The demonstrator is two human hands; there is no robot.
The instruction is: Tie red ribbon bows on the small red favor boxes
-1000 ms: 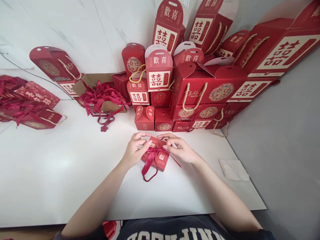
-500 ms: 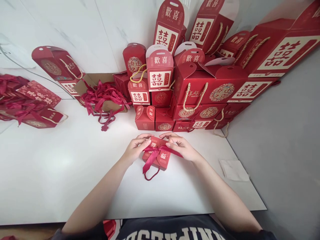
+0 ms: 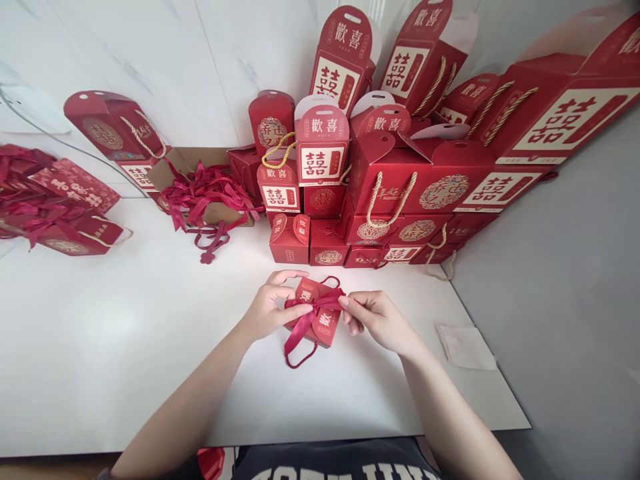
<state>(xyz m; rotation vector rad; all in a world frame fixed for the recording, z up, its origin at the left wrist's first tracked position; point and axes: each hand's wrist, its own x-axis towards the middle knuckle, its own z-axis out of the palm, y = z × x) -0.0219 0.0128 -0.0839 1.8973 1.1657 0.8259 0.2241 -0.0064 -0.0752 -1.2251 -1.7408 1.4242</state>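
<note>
A small red gift box (image 3: 326, 328) with cream lettering lies flat on the table in front of me. A crimson satin ribbon (image 3: 301, 327) crosses its top, and one tail hangs over the near left side. My left hand (image 3: 270, 304) grips the box's left side, its thumb pressing on the ribbon near the middle and its index finger stretched along the far edge. With my right hand (image 3: 376, 316) I pinch the ribbon between thumb and fingers at the box's right edge. Dark red cord handles stick out from the far and near sides.
Stacked red gift boxes (image 3: 410, 177) with rope handles stand along the wall. Left of them, a cardboard box (image 3: 187, 155) overflows with loose ribbons (image 3: 207, 193). Ribboned boxes (image 3: 70, 237) lie at far left. A folded white cloth (image 3: 465, 347) is on the right of the white table (image 3: 150, 340).
My right hand has moved right and closed on the ribbon at the box's edge. My left thumb has slid from the box's upper left onto the ribbon near the middle.
</note>
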